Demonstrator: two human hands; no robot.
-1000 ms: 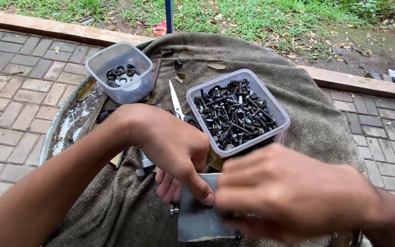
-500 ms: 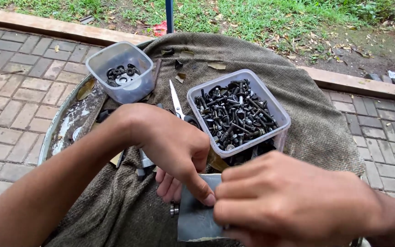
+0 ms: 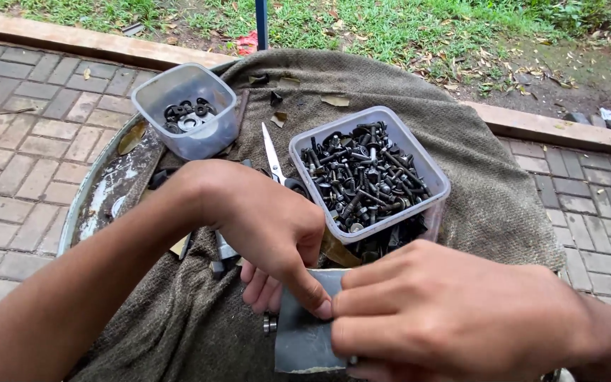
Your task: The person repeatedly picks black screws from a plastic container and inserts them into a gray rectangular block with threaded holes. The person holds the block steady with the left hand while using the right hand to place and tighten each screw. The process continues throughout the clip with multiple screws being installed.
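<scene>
Both hands meet low in the view over a flat grey metal plate [image 3: 304,338]. Left hand [image 3: 270,226] curls down onto the plate's upper edge, its forefinger tip pressed on the metal and its other fingers tucked beneath, so it grips the plate. Right hand [image 3: 454,318] is closed into a loose fist, fingers folded over the plate's right edge; whatever it pinches there is hidden. A small bolt [image 3: 270,324] sticks out at the plate's left edge.

The plate rests on a brown burlap cloth [image 3: 489,184] draped over a round metal table [image 3: 97,198]. Just beyond the hands stands a square clear plastic tub [image 3: 369,177], filled with dark screws and bolts, unlabelled. Farther left sits a smaller clear tub [image 3: 187,106] holding a few black washers. Between the two tubs lie scissors [image 3: 272,152], blades pointing away. Grey brick paving [image 3: 15,134] surrounds the table, with grass [image 3: 390,28] past a kerb.
</scene>
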